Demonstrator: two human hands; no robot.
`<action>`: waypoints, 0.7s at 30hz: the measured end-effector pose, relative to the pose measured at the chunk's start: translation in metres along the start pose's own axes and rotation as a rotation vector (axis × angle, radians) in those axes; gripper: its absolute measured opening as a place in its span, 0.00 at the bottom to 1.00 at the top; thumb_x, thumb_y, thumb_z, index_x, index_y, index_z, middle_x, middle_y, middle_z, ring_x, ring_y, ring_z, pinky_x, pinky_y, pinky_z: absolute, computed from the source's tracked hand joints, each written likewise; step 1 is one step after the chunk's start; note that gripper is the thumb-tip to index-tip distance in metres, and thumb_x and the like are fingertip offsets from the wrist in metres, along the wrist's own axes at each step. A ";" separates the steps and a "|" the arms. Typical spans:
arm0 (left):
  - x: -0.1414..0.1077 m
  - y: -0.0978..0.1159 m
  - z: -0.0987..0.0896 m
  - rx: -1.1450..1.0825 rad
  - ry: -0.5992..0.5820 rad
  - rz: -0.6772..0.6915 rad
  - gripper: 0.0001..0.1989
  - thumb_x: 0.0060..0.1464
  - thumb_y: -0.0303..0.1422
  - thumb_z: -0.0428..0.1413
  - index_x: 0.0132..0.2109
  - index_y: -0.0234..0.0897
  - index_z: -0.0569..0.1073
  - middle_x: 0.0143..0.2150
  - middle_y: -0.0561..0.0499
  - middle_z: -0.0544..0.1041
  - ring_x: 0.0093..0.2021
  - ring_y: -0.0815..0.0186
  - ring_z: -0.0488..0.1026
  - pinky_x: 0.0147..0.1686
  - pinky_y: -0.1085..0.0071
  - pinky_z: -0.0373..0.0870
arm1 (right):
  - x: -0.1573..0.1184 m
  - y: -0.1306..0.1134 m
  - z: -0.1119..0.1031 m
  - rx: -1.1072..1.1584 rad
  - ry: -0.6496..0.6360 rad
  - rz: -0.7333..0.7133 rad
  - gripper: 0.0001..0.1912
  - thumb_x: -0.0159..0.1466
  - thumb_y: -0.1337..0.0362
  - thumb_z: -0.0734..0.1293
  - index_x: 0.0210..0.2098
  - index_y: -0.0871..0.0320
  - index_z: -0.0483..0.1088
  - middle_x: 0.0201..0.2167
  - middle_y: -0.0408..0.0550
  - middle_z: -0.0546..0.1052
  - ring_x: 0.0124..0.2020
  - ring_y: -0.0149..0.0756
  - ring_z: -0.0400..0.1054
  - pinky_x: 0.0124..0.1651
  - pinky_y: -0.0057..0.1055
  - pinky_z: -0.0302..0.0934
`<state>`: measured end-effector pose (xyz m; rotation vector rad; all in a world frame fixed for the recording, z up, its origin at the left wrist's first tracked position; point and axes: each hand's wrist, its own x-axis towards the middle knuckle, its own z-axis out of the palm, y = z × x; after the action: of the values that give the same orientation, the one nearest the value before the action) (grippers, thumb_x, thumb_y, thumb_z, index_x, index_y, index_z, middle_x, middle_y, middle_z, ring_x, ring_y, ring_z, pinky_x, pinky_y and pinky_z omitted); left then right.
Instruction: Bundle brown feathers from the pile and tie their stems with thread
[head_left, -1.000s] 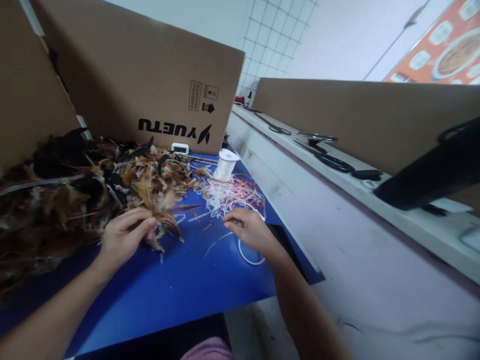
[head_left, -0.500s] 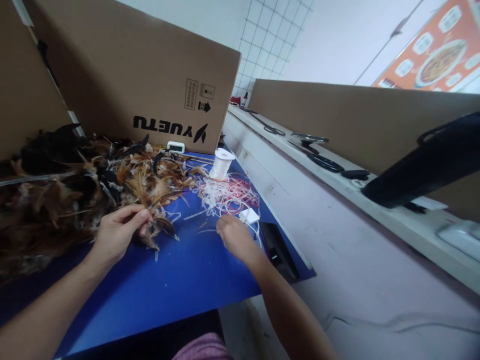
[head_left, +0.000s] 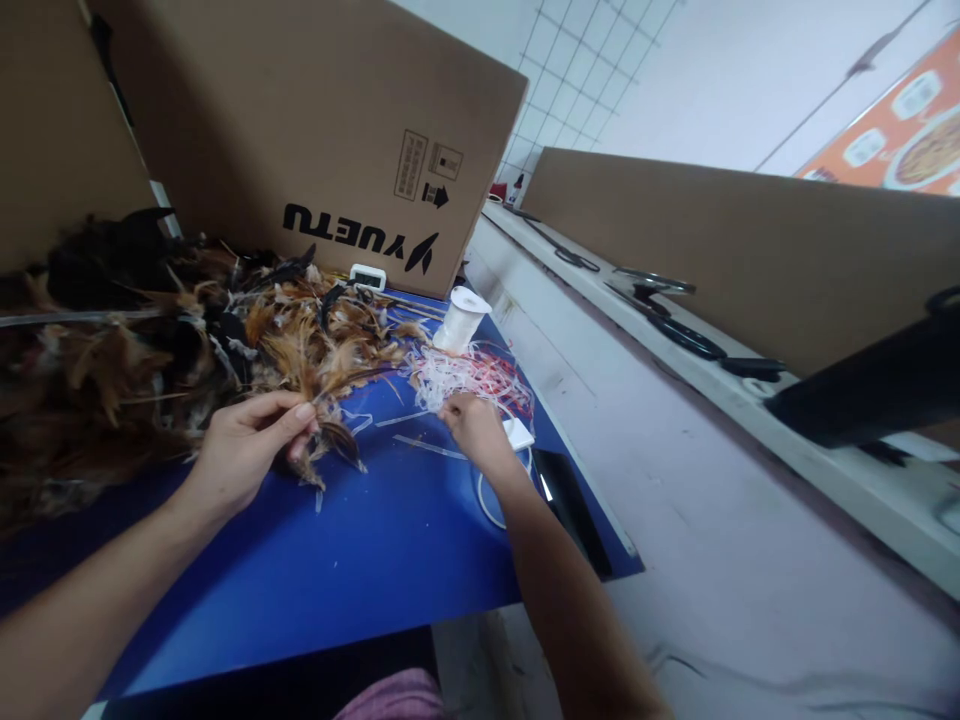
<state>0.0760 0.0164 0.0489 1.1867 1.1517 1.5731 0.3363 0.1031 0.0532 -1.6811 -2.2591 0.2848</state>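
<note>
My left hand [head_left: 251,445] is closed in a pinch on a small bunch of brown feathers [head_left: 337,440], with thin clear ends hanging below it. Beside it, a big heap of brown and black feathers [head_left: 217,350] spreads over the table's left side. My right hand [head_left: 474,428] has its fingers pinched at the near edge of a tangle of white and red strips [head_left: 469,378]; what they hold, if anything, is hidden. Two clear strips lie on the blue table [head_left: 360,560] just left of that hand. A white spool [head_left: 463,322] stands behind the tangle.
A white square block [head_left: 517,433] with a white cable and a black flat device [head_left: 568,510] lie right of my right hand. Behind the feathers stand a cardboard box [head_left: 337,130] and a small white display [head_left: 367,277]. Scissors [head_left: 576,259] rest on the right ledge.
My right hand has moved slightly away from me toward the strips. A second clear strip and a cable loop now show by it. My left hand keeps its pinch. The view has shifted.
</note>
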 end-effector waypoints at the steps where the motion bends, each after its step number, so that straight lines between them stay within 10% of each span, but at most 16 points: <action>1: 0.000 0.000 0.000 -0.010 -0.003 -0.009 0.06 0.49 0.31 0.61 0.29 0.32 0.74 0.23 0.55 0.72 0.19 0.75 0.62 0.21 0.75 0.59 | 0.000 0.001 -0.005 0.055 0.002 -0.012 0.08 0.63 0.66 0.61 0.33 0.59 0.72 0.31 0.50 0.78 0.35 0.35 0.73 0.38 0.28 0.62; 11: 0.000 -0.002 0.001 -0.112 -0.064 -0.151 0.08 0.49 0.35 0.62 0.30 0.34 0.74 0.25 0.55 0.71 0.19 0.77 0.62 0.20 0.78 0.57 | 0.010 -0.028 -0.015 1.066 0.055 0.088 0.08 0.48 0.63 0.71 0.24 0.60 0.70 0.17 0.40 0.72 0.15 0.24 0.60 0.17 0.22 0.52; 21: -0.003 0.001 0.003 -0.141 -0.128 -0.294 0.12 0.50 0.38 0.61 0.27 0.34 0.72 0.20 0.57 0.66 0.19 0.78 0.60 0.21 0.80 0.56 | 0.011 -0.009 0.007 1.170 0.136 0.159 0.08 0.49 0.61 0.70 0.26 0.59 0.70 0.22 0.42 0.74 0.22 0.28 0.65 0.20 0.23 0.55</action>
<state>0.0792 0.0141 0.0498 0.9623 1.0597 1.3140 0.3228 0.1110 0.0516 -1.1302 -1.3202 1.1897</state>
